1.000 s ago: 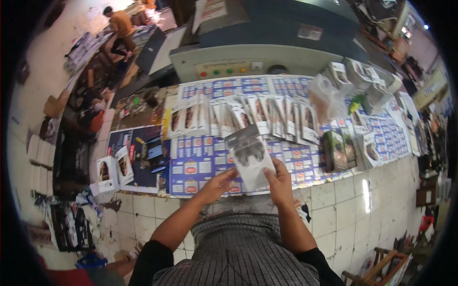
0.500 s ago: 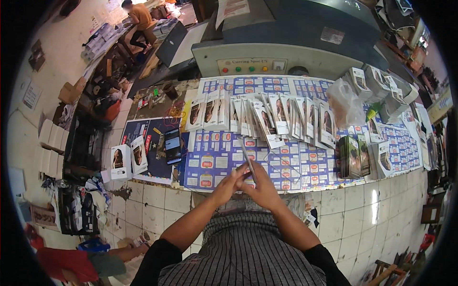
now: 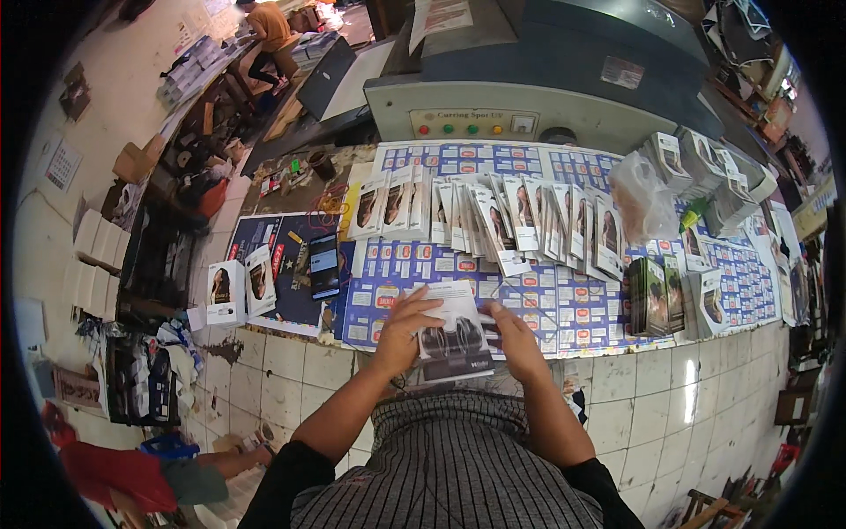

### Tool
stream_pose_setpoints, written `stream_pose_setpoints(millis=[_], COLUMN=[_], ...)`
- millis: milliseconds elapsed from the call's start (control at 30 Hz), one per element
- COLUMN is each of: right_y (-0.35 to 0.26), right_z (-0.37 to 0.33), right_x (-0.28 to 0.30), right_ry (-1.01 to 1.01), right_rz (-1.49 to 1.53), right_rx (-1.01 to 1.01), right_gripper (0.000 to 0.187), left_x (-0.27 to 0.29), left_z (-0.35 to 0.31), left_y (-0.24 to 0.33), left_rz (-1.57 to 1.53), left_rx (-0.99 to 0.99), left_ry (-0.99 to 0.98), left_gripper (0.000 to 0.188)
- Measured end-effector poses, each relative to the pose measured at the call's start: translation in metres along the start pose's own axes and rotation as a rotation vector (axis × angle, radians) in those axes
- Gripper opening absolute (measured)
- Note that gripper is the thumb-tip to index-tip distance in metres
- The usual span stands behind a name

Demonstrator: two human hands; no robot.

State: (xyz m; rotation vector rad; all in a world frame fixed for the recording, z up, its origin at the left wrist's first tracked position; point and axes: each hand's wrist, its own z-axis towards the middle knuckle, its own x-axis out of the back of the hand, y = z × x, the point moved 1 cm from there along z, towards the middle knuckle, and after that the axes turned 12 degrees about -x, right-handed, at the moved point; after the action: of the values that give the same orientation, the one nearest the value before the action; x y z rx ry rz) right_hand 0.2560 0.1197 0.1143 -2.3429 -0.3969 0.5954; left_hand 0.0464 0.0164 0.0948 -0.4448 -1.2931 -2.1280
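One grey-and-white package (image 3: 456,335) is at the lower centre of the frame, its printed face up. The left hand (image 3: 404,331) grasps its left edge, fingers across the face; the right hand (image 3: 518,342) is at its right edge, fingers bent, and whether it grips I cannot tell. Beyond, at centre, runs a row of white packages (image 3: 526,212), too overlapped to count. Left of centre are one phone (image 3: 324,269) and two white boxes (image 3: 227,286); at right, one plastic bag (image 3: 641,198). Four buttons (image 3: 472,129) line the machine (image 3: 564,101) at the top. Half a second ago the package was edge-on between hands close together; now it lies flatter, hands apart.
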Motion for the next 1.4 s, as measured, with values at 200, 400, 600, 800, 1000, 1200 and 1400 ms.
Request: stream_pose_setpoints(millis=[200,400,600,800,1000,1200,1400], right_y=[0.013,0.036,0.045,0.044,0.023,0.032,0.047], right_z=[0.002,0.012,0.028,0.029,0.014,0.048,0.091], right_x=[-0.012,-0.03,-0.039,-0.047,-0.068,-0.041,0.032], right_ry=[0.006,0.322,0.176,0.114,-0.261,-0.114,0.438], right_rz=[-0.639,-1.055,-0.956,-0.905,-0.119,-0.11,-0.559], right_rx=[0.233,0.621,0.565,0.613,0.291,0.167,0.456], right_gripper=[0.06,0.058,0.061,0.06,0.041,0.036,0.034], left_x=[-0.001,-0.006,0.004,0.005,-0.001,-0.017,-0.029], left_z=[0.0,-0.015,-0.026,-0.035,-0.034,-0.039,-0.025], left_y=[0.006,0.0,0.002,0.0,-0.006,-0.026,-0.077], left_rz=[0.244,0.362,0.381,0.48,-0.832,-1.22,-0.232], left_rx=[-0.136,-0.101,-0.119,-0.121,0.416,0.773,0.744], left_ry=[-0.074,-0.04,0.043,0.108,0.451,0.363,0.106], left_gripper=[0.03,0.029,0.028,0.022,0.046,0.042,0.035])
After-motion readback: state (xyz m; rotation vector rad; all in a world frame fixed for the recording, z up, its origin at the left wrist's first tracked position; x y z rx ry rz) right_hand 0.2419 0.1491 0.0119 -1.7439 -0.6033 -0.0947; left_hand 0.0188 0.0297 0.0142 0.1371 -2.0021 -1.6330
